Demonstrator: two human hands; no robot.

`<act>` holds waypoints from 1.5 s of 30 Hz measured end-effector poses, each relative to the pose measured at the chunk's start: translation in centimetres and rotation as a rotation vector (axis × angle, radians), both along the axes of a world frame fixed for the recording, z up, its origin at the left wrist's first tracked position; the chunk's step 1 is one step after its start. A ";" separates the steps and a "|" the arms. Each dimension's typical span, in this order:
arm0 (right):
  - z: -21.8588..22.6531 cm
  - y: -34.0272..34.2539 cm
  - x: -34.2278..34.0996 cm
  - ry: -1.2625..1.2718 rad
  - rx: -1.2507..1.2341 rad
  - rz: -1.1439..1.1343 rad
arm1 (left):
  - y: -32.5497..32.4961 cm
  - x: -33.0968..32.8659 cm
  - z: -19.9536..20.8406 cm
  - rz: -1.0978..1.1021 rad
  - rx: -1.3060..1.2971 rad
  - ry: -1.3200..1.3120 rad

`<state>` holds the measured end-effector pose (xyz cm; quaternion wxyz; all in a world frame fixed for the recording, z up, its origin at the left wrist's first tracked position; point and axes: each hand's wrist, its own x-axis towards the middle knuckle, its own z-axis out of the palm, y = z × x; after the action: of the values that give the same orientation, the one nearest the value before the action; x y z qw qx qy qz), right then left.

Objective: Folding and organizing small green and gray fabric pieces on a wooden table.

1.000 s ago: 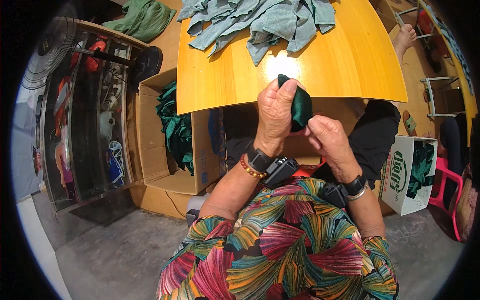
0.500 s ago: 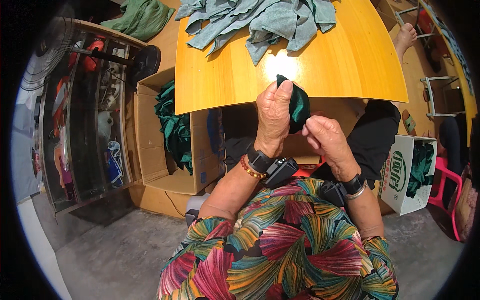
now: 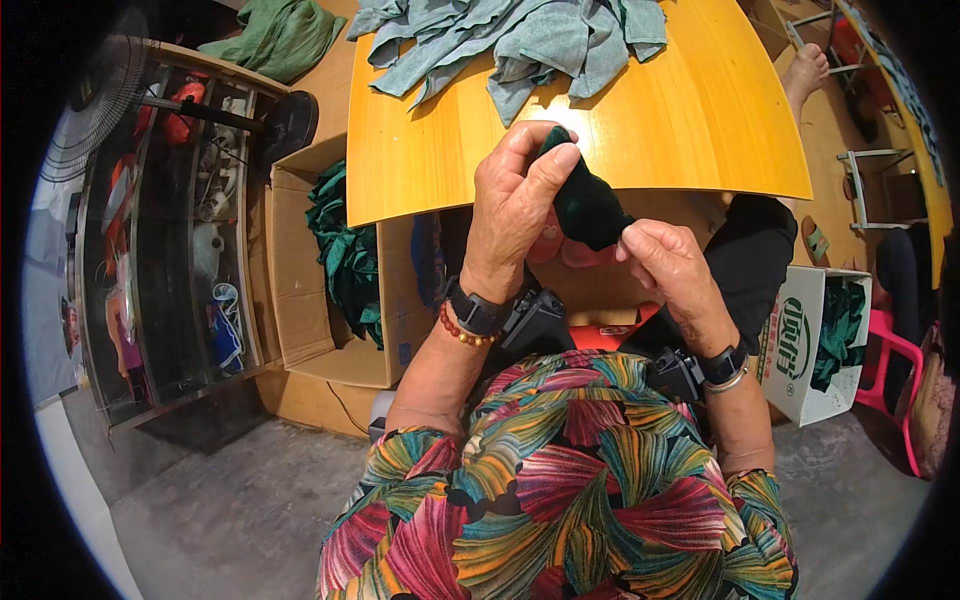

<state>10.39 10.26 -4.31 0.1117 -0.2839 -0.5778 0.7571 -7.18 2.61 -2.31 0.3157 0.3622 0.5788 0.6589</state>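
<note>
Dark green cloth (image 3: 587, 207) is stretched between the two hands, in front of the table's (image 3: 700, 125) near edge, its upper end overlapping the tabletop in view. This piece is in hand, not laid down; whether anything on it is finished cannot be told. Grey-green cloths (image 3: 520, 45) lie heaped at the table's far side, and more green cloth (image 3: 345, 262) fills the cardboard box (image 3: 305, 285) at left, so I judge this to be one piece among many.

The left hand (image 3: 512, 205) reaches up and slightly inward, its thumb pressed closed against its fingers on the cloth's upper end. The right hand (image 3: 678, 270), lower, angles up and left, thumb and fingertips pinched tight on the bottom corner, remaining fingers curled. Both forearms come from below.
</note>
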 end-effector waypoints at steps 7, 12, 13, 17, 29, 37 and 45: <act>0.8 0.3 0.4 -0.017 0.018 0.015 | 1.0 -0.4 0.5 -0.003 0.095 -0.022; 0.1 -0.1 0.2 0.001 0.043 -0.038 | 2.0 0.8 -0.2 0.107 0.148 -0.178; -0.2 -0.2 0.4 -0.006 0.045 -0.037 | 2.2 0.9 -0.5 0.106 0.148 -0.181; -1.1 -0.2 0.4 -0.012 0.066 -0.040 | 2.4 1.5 -1.4 0.154 0.105 -0.236; -0.3 -1.2 0.1 0.006 -0.139 0.033 | 0.6 2.8 -1.2 0.186 0.254 -0.285; -1.1 -0.5 -0.1 0.046 0.498 -0.095 | 0.9 1.5 -1.6 0.055 0.108 -0.339; -0.6 -1.5 -1.4 0.034 -0.136 -0.016 | 0.9 2.4 -1.5 0.222 0.227 -0.354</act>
<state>8.98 8.80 -4.94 0.1081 -0.2826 -0.5206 0.7984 -4.79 3.50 -3.85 0.2951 0.2085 0.4728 0.8036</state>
